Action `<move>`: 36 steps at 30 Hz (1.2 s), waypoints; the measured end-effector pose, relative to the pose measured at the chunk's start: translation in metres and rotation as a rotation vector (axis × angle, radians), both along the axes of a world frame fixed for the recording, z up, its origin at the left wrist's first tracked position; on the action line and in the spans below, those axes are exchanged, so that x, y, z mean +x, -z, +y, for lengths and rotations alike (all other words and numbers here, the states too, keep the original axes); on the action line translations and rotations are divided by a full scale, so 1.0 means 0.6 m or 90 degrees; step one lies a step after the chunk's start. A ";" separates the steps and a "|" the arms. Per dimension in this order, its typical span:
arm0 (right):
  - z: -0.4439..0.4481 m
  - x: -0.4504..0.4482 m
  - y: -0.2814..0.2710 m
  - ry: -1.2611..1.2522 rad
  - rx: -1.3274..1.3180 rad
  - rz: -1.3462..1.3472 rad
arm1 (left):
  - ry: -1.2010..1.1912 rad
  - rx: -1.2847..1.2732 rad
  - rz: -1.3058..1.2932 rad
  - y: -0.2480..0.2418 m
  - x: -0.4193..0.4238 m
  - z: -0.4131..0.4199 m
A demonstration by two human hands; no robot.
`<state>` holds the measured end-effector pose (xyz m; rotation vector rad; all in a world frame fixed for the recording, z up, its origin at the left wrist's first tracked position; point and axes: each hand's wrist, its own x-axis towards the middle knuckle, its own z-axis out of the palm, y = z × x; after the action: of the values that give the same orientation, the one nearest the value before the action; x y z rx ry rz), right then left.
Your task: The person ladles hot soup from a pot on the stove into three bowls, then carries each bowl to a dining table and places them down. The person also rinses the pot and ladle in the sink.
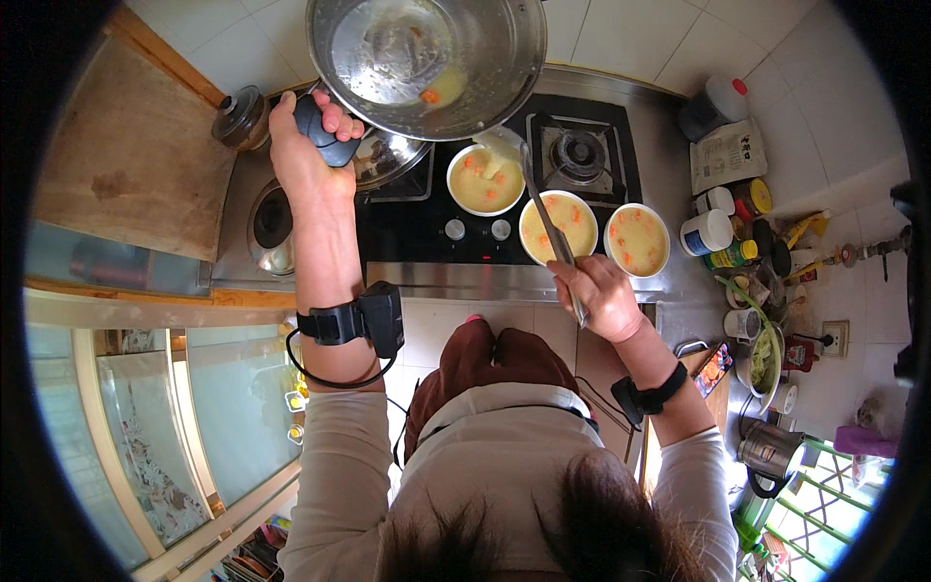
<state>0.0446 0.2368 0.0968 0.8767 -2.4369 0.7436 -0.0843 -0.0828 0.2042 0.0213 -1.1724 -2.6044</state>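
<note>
My left hand [313, 145] grips the dark side handle [327, 134] of a steel pot [436, 120], holding it tilted above the back of the stove. A little yellowish soup and an orange chunk, perhaps carrot, lie inside. In my right hand [600, 295] is the handle of a metal ladle [542, 207]. Its head is over the rim of the left white bowl [454, 200], with pale soup on it. The middle bowl [537, 257] stands under the ladle's handle, and the right bowl [623, 274] sits beside it. All three hold yellowish soup with orange pieces.
A gas burner [580, 154] lies right of the left bowl. A lid [393, 156] rests behind my left wrist, near a lidded pot [270, 229]. Jars [709, 231] line the right wall. A phone [713, 369] and an electric kettle [769, 447] stand farther along the counter.
</note>
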 end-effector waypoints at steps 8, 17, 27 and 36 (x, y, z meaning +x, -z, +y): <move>-0.008 0.000 0.016 0.206 -0.668 -0.393 | 0.009 0.003 -0.009 0.005 -0.015 -0.013; 0.049 0.082 -0.061 0.370 -0.971 -0.490 | 0.015 -0.022 -0.009 0.029 -0.018 -0.027; -0.002 0.014 -0.114 0.149 -0.817 -0.348 | 0.025 -0.078 0.004 0.046 -0.018 -0.023; -0.037 -0.111 -0.065 0.010 0.117 0.149 | 0.020 -0.198 0.030 0.062 0.014 -0.011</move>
<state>-0.0221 0.2147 0.1360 0.9549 -2.3233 0.3899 -0.0758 -0.0895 0.1670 -0.1220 -1.5556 -2.4047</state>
